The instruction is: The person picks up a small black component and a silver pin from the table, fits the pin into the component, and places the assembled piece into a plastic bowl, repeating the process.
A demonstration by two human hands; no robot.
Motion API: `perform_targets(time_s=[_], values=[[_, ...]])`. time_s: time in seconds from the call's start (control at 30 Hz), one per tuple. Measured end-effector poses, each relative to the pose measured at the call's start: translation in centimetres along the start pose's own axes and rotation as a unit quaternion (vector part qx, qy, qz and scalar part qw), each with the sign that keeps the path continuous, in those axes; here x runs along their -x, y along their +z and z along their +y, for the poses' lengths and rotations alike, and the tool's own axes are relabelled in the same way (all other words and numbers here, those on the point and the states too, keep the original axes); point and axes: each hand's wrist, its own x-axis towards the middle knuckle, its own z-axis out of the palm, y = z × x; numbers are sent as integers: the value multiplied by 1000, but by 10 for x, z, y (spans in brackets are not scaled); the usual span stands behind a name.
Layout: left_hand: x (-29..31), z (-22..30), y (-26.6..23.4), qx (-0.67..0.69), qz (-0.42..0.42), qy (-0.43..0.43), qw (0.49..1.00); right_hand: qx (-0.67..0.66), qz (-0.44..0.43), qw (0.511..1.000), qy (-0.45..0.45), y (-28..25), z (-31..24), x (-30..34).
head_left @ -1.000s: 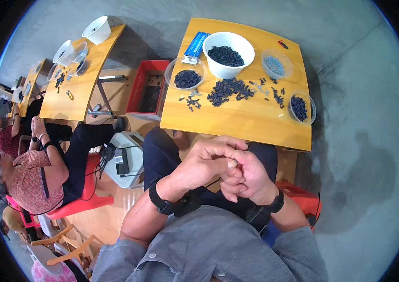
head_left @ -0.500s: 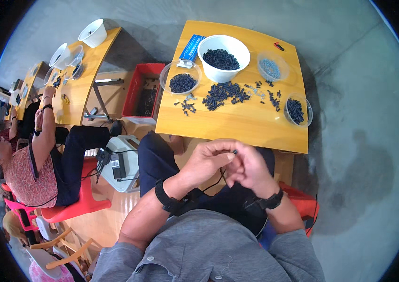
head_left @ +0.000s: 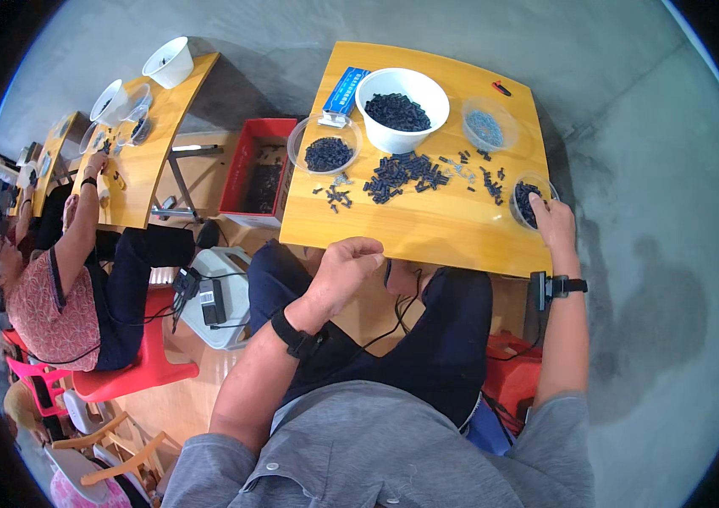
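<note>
My right hand (head_left: pixel 555 225) reaches into the small clear tub (head_left: pixel 516 217) at the table's right front corner. Its fingers are drawn together among the small black plastic pieces (head_left: pixel 524 196), and the fingertips are partly hidden. My left hand (head_left: pixel 346 273) hovers just off the table's front edge, above my lap. Its thumb and fingers are closed in a pinch; whatever they may hold is too small to make out. Loose black pieces (head_left: pixel 402 173) lie heaped mid-table, with small silvery parts (head_left: pixel 461 171) beside them.
On the wooden table (head_left: pixel 427 229) stand a white bucket (head_left: pixel 423 127) of black pieces, a clear tub (head_left: pixel 298 151) of black parts, another tub (head_left: pixel 505 127) of silvery bits, and a blue box (head_left: pixel 345 93). A red box (head_left: pixel 232 190) sits left. Another person (head_left: pixel 55 296) works at the left table.
My hands have parted. The right one went from in front of me to the right-hand tub. The left one shifted slightly left and stayed near the table's edge.
</note>
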Motion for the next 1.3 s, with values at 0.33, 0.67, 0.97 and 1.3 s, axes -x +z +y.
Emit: perform_targets(time_s=[0.33,0.67,0.97,1.3], values=[[-26,-13,-6,-8,42,-40,998,-270,-84,941,-188,78,-101,39],[-26,-24,-20,4,88,-47,995,-220,-108,936,-254,115,-161,48],[-29,-31,-22,11,85,-25,996,-190,-55,925,-324,127,-165,45],[-31,-31,-21,5,83,-20,996,-155,-83,933,-315,127,-166,43]])
